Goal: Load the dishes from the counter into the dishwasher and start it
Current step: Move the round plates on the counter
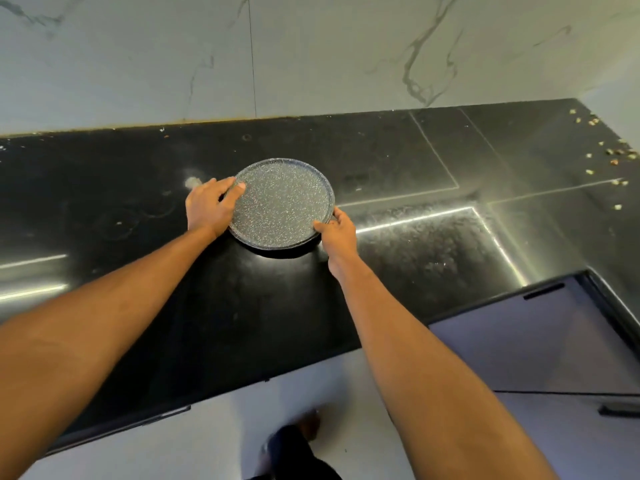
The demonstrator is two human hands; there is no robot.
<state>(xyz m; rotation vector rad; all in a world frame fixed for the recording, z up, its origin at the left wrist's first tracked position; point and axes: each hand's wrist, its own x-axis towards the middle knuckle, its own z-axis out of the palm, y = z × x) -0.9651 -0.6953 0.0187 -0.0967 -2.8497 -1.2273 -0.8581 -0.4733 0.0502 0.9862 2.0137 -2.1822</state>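
Plates (282,202): grey speckled, round, stacked flat on black desk (381,161), approx mid-desk, w/ more rims showing under top one at near edge; exact count can't tell. Left hand (211,209) clamped on stack's left rim, thumb over top surface, fingers (239,187) curled at far-left edge. Right hand (337,233) clamped on near-right rim, thumb on top, other fingers tucked under/behind the edge. Both forearms bare, reaching fwd from bottom of view. Stack resting on desk or just lifted: can't tell, dark shadow under near edge. Desk glossy, smudged, w/ ring marks left of stack & bright light streaks right of it. Crumbs (613,157) scattered at far-right corner, well apart from stack. Marble-look wall (311,53) behind desk, white w/ grey veins. Pale cabinet fronts (540,344) w/ dark handles below desk at right. Light floor (207,441) at bottom, w/ a foot in dark sandal (287,441) near centre, blurred.
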